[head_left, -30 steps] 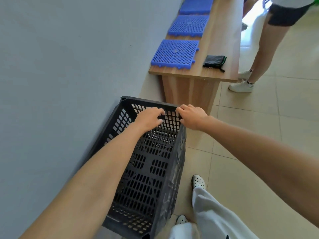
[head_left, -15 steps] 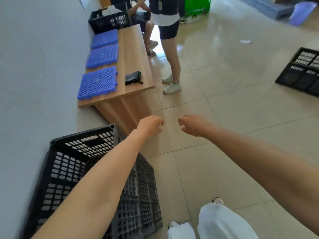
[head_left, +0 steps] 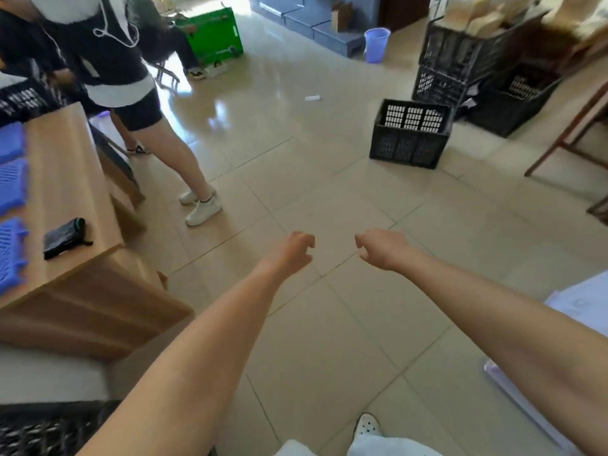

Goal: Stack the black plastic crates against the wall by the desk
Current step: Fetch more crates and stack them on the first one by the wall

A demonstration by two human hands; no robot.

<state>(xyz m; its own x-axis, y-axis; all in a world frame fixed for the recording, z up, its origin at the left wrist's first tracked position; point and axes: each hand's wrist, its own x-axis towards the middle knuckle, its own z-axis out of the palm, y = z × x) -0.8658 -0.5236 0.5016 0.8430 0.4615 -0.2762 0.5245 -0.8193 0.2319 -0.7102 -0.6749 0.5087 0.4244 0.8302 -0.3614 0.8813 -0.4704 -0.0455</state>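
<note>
Both bare arms are stretched forward and slightly downward, side by side, with the forearms converging toward the middle of the view. The left hand point(head_left: 291, 250) is held loosely curled, fingers bent inward toward the palm, and nothing is gripped. The right hand point(head_left: 381, 246) is likewise half-closed, knuckles up, and nothing is held in it. The two hands are kept apart, level with one another, with a clear gap between them.
</note>
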